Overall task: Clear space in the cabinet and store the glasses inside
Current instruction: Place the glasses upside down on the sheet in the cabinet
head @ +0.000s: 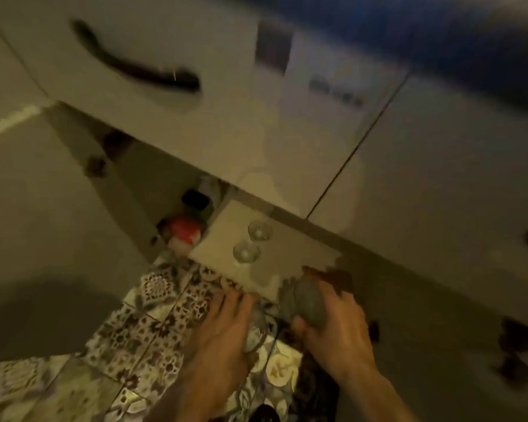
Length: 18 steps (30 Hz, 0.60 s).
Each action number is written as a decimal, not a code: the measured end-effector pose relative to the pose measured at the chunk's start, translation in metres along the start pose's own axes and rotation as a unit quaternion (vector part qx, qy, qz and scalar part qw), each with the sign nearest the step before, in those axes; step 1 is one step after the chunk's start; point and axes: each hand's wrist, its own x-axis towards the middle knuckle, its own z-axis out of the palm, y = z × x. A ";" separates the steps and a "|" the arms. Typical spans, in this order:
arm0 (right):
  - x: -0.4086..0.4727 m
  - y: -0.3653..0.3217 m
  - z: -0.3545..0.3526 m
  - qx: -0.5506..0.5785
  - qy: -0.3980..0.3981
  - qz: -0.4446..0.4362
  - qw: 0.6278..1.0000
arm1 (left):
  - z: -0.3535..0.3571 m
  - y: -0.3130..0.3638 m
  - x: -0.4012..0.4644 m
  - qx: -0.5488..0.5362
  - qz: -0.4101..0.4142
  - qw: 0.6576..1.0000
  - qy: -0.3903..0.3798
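Gripping a blurred grey glass (310, 303) in right hand (339, 333), fingers wrapped around it; left hand (220, 327) fingers closed on a clear glass (256, 333), above patterned floor tiles (141, 330).

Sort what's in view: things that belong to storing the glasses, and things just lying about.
Job:
two clear glasses on the pale shelf board
clear glass under the left hand
grey glass in the right hand
open white cabinet

Lying about:
red-lidded container
patterned floor tiles

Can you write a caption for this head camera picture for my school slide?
Two glasses stand on a pale shelf while the left hand and right hand each hold another glass.
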 end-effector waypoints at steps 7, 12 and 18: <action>0.114 0.066 0.127 0.080 0.083 -0.041 0.992 | 0.139 -0.056 0.089 -0.003 0.046 0.998 0.046; 0.194 0.107 0.193 -0.005 0.164 -0.068 0.984 | 0.207 -0.093 0.162 0.041 0.122 0.989 0.077; 0.273 0.140 0.237 -0.019 0.214 -0.090 0.972 | 0.260 -0.120 0.249 0.066 0.161 0.982 0.069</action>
